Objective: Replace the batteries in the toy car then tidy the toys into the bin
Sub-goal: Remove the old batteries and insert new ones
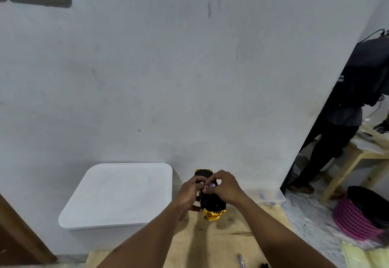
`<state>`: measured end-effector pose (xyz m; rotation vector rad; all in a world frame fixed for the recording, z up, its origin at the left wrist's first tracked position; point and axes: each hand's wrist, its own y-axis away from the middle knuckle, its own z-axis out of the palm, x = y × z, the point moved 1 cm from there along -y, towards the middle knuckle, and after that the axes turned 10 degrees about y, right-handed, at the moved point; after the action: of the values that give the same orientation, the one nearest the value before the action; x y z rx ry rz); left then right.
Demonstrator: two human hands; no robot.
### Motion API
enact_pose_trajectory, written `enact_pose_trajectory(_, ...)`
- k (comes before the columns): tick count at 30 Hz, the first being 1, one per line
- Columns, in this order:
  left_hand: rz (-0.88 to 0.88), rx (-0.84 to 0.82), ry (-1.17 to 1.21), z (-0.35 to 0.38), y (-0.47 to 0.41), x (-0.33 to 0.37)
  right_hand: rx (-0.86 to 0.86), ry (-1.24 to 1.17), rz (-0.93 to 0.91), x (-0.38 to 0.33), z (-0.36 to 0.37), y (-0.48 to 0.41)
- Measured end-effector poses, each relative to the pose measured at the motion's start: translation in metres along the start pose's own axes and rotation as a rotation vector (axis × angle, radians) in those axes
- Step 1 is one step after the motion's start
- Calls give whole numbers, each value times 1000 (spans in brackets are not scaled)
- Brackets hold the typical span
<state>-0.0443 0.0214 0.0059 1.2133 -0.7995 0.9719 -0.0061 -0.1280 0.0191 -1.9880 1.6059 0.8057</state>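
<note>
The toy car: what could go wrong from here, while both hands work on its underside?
The toy car is held underside up over the table by the left hand and right hand; if the grip slips, it may fall. The small blue-white part between the hands could drop and roll away.

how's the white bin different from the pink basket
The white bin is boxy with smooth solid sides; the pink basket is round with lattice sides. The white bin has a white lid on; the pink basket's top looks dark. The white bin sits left of the table, the pink basket right. Both are containers.
</note>
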Motion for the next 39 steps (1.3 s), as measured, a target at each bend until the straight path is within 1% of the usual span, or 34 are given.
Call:
enact_pose_trajectory(6,5,16,6,-2,-3,-4,-80,40,-51,-3,-3,-5)
enact_pose_trajectory(11,37,3,-25,-6,-4,-6,-75,65,-34,1,2,-7)
enact_pose_trajectory(14,48,5,-35,-8,-4,-7,-105,91,-42,1,4,-7)
enact_pose_trajectory(16,46,17,-30,-8,-5,-6,-95,14,-22,-2,2,-7)
enact_pose_trajectory(19,25,51,3,-11,-8,-3,-46,-233,125,-7,-2,-9)
enact_pose_trajectory(21,4,54,12,-15,-9,-1,-21,-310,180,-4,-3,-13)
enact_pose_trajectory(25,-23,61,24,-18,-13,-1,22,-393,194,-7,-1,-16)
enact_pose_trajectory(28,-31,57,58,-15,-13,-1,122,-476,166,-13,4,-15)
enact_pose_trajectory(31,-34,56,99,-12,-14,-3,216,-390,126,-11,12,-11)
enact_pose_trajectory(35,-27,73,144,-12,-12,-1,283,-236,52,-6,18,-6)
enact_pose_trajectory(39,-6,89,167,-13,-12,-1,313,-174,85,2,17,-3)
